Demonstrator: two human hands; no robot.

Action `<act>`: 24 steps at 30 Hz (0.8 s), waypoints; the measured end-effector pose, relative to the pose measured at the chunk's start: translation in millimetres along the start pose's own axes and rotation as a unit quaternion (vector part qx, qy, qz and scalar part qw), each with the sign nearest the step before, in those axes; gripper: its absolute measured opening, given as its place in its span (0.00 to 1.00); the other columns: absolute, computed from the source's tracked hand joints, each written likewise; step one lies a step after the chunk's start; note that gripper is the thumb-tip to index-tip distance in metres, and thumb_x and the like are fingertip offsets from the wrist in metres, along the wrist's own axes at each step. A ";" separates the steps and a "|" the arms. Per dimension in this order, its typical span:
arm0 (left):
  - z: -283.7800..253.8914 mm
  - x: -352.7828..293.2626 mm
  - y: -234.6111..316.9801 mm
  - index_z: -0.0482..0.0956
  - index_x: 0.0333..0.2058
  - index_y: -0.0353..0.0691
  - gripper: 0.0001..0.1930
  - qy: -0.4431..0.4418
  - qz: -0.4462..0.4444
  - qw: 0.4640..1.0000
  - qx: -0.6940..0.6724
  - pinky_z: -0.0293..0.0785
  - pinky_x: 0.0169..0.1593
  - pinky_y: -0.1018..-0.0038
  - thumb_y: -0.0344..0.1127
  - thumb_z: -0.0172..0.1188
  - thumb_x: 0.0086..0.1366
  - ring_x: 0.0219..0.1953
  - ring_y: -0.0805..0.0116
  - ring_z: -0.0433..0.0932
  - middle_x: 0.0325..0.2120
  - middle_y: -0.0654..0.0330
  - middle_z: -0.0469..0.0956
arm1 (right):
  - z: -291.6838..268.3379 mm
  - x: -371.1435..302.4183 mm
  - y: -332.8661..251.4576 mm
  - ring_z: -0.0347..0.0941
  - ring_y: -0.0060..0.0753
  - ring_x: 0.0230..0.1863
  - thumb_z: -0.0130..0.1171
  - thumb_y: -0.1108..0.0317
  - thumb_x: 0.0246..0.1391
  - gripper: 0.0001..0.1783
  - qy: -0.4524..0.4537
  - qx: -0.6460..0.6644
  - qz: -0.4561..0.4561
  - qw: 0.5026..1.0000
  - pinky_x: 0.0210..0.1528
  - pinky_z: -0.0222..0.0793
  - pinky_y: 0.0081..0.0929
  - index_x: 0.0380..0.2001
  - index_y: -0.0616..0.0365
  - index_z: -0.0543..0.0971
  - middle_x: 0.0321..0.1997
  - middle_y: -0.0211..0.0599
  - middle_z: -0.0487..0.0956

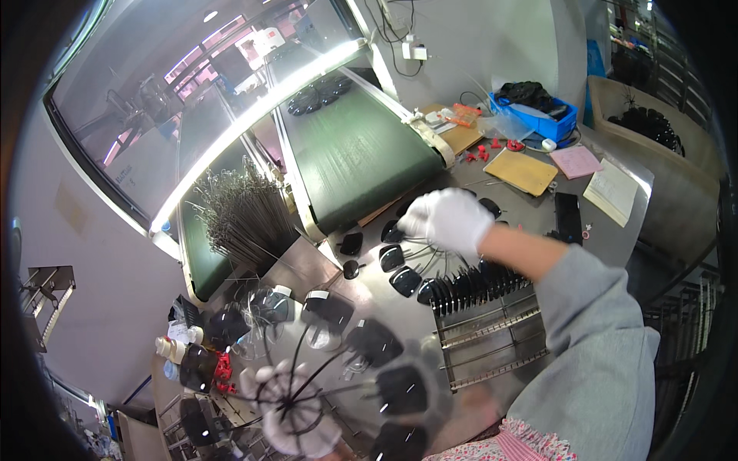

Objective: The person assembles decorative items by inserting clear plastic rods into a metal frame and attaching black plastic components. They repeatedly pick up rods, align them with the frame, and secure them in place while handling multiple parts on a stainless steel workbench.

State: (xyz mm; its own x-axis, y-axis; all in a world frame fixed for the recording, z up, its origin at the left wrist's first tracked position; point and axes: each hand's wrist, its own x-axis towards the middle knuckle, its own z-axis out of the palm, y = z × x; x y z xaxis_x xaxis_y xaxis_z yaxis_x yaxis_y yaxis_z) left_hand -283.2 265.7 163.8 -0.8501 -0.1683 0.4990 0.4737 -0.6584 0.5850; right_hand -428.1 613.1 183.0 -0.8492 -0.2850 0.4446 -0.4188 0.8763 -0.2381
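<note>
In the lower left, my left hand (296, 415) wears a white glove and is closed on the hub of a black wire rack (287, 401). Large dark lenses (401, 388) fan out around that rack at the ends of its spokes. Farther off, my right hand (450, 221), also white-gloved, is closed with its fingertips at a small dark lens (390, 231). That lens belongs to a ring of glossy dark lenses on a second wire rack (437, 257), lying on the metal table. The palm hides part of this ring.
A slotted metal frame (492, 338) holds a row of dark lenses. Beyond lies a green conveyor belt (354, 154), beside a bundle of thin wire rods (242, 219). A blue bin (538, 115), yellow envelope (521, 171), pink paper (575, 162) and dark phone (568, 217) lie at right.
</note>
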 end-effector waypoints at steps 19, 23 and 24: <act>-66.0 -64.6 72.5 0.53 0.73 0.44 0.40 0.189 -0.012 0.978 0.088 0.74 0.62 0.44 0.40 0.64 0.68 0.63 0.47 0.73 0.56 0.61 0.76 | -28.9 -33.6 66.7 0.82 0.54 0.36 0.61 0.61 0.48 0.13 -0.142 -0.046 0.192 0.970 0.42 0.77 0.45 0.30 0.61 0.84 0.32 0.53 0.83; -59.7 -48.9 39.8 0.52 0.74 0.45 0.42 0.126 -0.018 0.989 0.080 0.74 0.62 0.44 0.41 0.65 0.68 0.63 0.46 0.73 0.56 0.61 0.76 | -62.7 -90.0 -52.5 0.72 0.20 0.27 0.63 0.76 0.52 0.20 0.023 0.215 0.157 0.964 0.35 0.72 0.23 0.50 0.64 0.77 0.25 0.32 0.77; -57.0 -40.4 26.2 0.51 0.74 0.45 0.42 0.085 -0.027 0.994 0.058 0.74 0.62 0.43 0.41 0.65 0.67 0.63 0.46 0.73 0.56 0.61 0.76 | -54.4 -98.9 -84.8 0.68 0.17 0.26 0.62 0.78 0.52 0.29 0.061 0.280 0.139 0.948 0.33 0.70 0.20 0.60 0.64 0.72 0.24 0.29 0.73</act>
State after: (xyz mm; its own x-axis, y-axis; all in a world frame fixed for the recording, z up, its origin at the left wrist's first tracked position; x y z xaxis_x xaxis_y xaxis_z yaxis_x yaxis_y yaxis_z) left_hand -249.5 213.4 122.5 -0.8967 -0.2640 0.3554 0.4419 -0.5821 0.6826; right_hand -291.1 588.1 206.2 -0.9225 0.0030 0.3859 -0.3189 0.5574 -0.7666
